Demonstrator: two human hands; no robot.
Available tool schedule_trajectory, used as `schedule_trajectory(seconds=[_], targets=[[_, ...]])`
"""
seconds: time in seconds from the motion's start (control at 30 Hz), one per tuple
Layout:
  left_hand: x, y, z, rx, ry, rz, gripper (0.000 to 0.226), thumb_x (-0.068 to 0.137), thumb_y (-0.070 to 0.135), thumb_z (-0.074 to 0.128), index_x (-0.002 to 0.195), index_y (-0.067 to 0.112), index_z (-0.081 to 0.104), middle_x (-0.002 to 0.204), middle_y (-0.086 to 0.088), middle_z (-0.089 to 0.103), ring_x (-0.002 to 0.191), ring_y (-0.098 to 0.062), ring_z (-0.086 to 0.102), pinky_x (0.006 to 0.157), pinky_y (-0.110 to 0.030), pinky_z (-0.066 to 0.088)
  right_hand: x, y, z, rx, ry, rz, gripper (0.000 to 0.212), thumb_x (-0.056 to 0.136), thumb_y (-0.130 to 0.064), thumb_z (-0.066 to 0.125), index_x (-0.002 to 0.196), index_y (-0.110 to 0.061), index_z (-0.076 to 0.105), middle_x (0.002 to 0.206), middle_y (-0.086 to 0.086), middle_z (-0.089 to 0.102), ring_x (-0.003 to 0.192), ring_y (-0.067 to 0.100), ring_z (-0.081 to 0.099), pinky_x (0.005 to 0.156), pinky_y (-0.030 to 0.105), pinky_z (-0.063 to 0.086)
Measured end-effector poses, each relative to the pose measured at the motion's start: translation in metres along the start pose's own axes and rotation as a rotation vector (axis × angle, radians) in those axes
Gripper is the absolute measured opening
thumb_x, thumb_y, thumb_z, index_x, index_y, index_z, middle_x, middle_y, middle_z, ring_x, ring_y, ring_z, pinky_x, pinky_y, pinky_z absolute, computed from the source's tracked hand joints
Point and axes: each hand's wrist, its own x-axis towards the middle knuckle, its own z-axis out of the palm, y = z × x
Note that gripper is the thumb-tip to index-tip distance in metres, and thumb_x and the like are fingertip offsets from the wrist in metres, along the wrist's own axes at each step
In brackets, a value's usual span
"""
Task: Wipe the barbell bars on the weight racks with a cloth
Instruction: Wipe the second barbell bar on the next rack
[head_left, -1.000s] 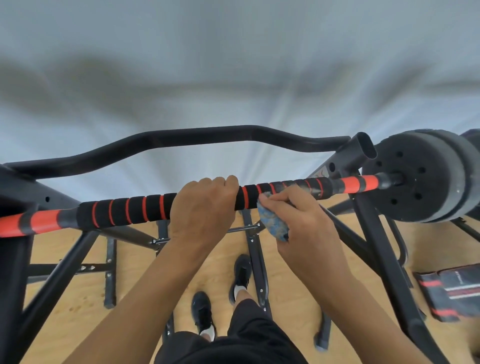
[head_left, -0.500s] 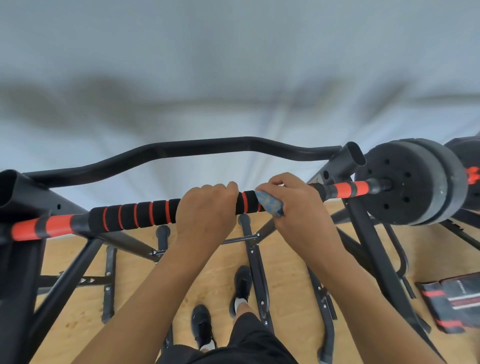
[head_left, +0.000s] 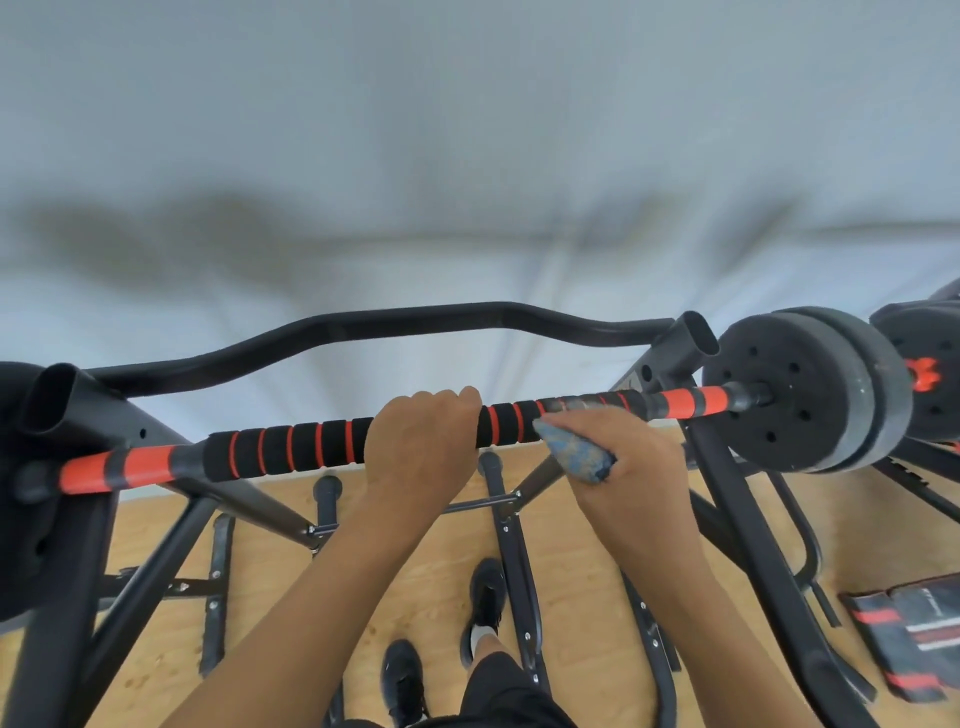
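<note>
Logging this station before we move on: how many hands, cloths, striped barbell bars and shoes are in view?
Hands: 2, left hand and right hand
Cloth: 1
Striped barbell bar: 1
Shoes: 2
Total: 6

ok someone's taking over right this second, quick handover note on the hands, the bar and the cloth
Left hand grips the foam middle of the barbell bar, which lies across the rack.
Right hand holds a blue cloth against the foam just right of the left hand, towards the weight plates.
Done: can't tell how much is already wiped.
Left: probably the foam under and left of the left hand, and the orange ends.
</note>
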Motion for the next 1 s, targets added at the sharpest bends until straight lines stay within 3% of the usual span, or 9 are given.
schedule_trajectory(seconds=[0.1, 0.2, 0.27, 0.43, 0.53, 0.63, 0.83, 0.93, 1.0], targets=[[0.000, 0.001, -0.002, 0.018, -0.007, 0.004, 0.014, 0.095, 0.034, 0.065, 0.102, 0.022, 0.064, 0.071, 0.006, 0.047, 0.060, -0.012, 0.049, 0.059, -0.024, 0.035, 0.035, -0.009, -0.003, 0.001, 0.026, 0.058, 0.027, 0.085, -0.007, 0.075, 0.111, -0.016, 0.077, 0.103, -0.002, 0.075, 0.096, 0.012, 0.067, 0.085, 0.026, 0.057], [0.001, 0.001, -0.004, 0.046, -0.018, -0.003, 0.010, 0.096, 0.030, 0.062, 0.093, 0.022, 0.056, 0.067, 0.007, 0.044, 0.057, -0.013, 0.045, 0.052, -0.022, 0.020, 0.058, -0.014, 0.009, -0.169, -0.140, 0.036, 0.018, 0.082, -0.002, 0.066, 0.095, -0.009, 0.077, 0.088, 0.009, 0.073, 0.086, 0.024, 0.066, 0.081, 0.037, 0.054], [0.002, 0.001, -0.005, 0.056, -0.025, -0.015, 0.010, 0.096, 0.029, 0.061, 0.093, 0.023, 0.053, 0.066, 0.008, 0.044, 0.056, -0.013, 0.044, 0.050, -0.023, 0.013, 0.056, -0.013, 0.014, -0.229, -0.268, 0.049, 0.024, 0.083, -0.003, 0.067, 0.102, -0.013, 0.078, 0.095, 0.005, 0.073, 0.091, 0.021, 0.065, 0.085, 0.029, 0.051], [0.001, 0.002, -0.004, 0.053, 0.026, 0.002, 0.012, 0.097, 0.033, 0.060, 0.098, 0.024, 0.052, 0.072, 0.008, 0.049, 0.062, -0.013, 0.050, 0.056, -0.024, 0.027, 0.032, -0.002, 0.018, -0.143, -0.074, -0.025, 0.042, 0.063, 0.007, 0.079, 0.098, -0.016, 0.079, 0.088, 0.002, 0.071, 0.081, 0.014, 0.064, 0.073, 0.005, 0.038], [-0.002, 0.003, -0.004, 0.025, 0.065, 0.025, 0.027, 0.090, 0.031, 0.067, 0.088, 0.022, 0.041, 0.066, 0.007, 0.043, 0.056, -0.013, 0.044, 0.053, -0.025, 0.024, 0.019, 0.002, 0.016, -0.076, -0.063, -0.005, 0.044, 0.066, 0.007, 0.079, 0.103, -0.018, 0.078, 0.095, -0.001, 0.073, 0.087, 0.011, 0.066, 0.078, 0.010, 0.049], [-0.005, 0.001, 0.000, -0.018, 0.125, 0.070, 0.049, 0.062, 0.016, 0.088, 0.071, 0.017, 0.040, 0.052, 0.003, 0.036, 0.043, -0.015, 0.032, 0.051, -0.023, 0.023, 0.011, 0.001, 0.010, -0.050, -0.063, 0.055, 0.044, 0.073, 0.001, 0.079, 0.110, -0.023, 0.077, 0.104, -0.007, 0.072, 0.097, 0.006, 0.064, 0.084, 0.013, 0.052], [-0.007, -0.001, 0.016, -0.001, 0.297, 0.085, 0.024, 0.072, 0.004, 0.079, 0.069, 0.010, 0.055, 0.053, -0.003, 0.046, 0.047, -0.016, 0.031, 0.053, -0.025, 0.025, 0.036, -0.014, 0.000, 0.019, 0.084, 0.075, 0.026, 0.085, -0.007, 0.073, 0.108, -0.019, 0.077, 0.099, -0.009, 0.072, 0.089, 0.005, 0.063, 0.079, 0.010, 0.050], [-0.011, -0.003, 0.022, 0.048, 0.399, 0.116, 0.019, 0.078, 0.002, 0.071, 0.072, 0.010, 0.056, 0.056, -0.004, 0.044, 0.052, -0.016, 0.029, 0.055, -0.026, 0.024, 0.057, -0.019, 0.007, -0.113, -0.101, 0.081, 0.016, 0.086, -0.004, 0.062, 0.093, -0.008, 0.076, 0.086, -0.001, 0.073, 0.079, 0.015, 0.066, 0.066, 0.021, 0.051], [-0.013, -0.004, 0.026, 0.081, 0.426, 0.126, 0.018, 0.081, 0.001, 0.069, 0.075, 0.011, 0.056, 0.058, -0.004, 0.043, 0.053, -0.017, 0.029, 0.056, -0.027, 0.024, 0.058, -0.020, 0.012, -0.167, -0.193, 0.113, 0.016, 0.085, -0.006, 0.061, 0.090, -0.013, 0.075, 0.083, -0.003, 0.071, 0.075, 0.013, 0.064, 0.061, 0.022, 0.050]])
